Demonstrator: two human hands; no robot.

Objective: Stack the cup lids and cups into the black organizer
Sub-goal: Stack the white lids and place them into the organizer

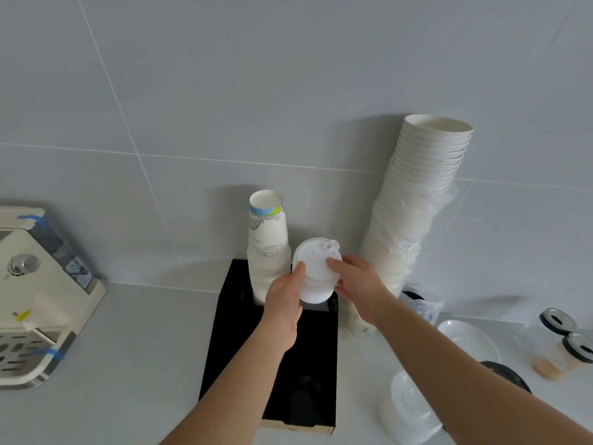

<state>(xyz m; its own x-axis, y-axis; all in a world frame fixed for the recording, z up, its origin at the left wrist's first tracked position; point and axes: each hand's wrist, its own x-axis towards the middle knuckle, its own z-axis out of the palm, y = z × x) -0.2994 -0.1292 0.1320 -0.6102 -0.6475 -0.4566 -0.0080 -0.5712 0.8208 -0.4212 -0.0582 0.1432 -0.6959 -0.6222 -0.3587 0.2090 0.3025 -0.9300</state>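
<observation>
While our fingertips (333, 262) press on the stack of white lids (316, 274), we hold it from 2 sides. Our left hand (284, 303) grips the left edge and our right hand (359, 287) grips the right edge, fingers clamped on the lids. We hold the lids just above the back right slot of the black organizer (282, 364). A stack of upside-down paper cups (268, 245) stands in the back left slot, touching the lids. A tall stack of white bowls (414, 203) leans on the wall, to the right.
</observation>
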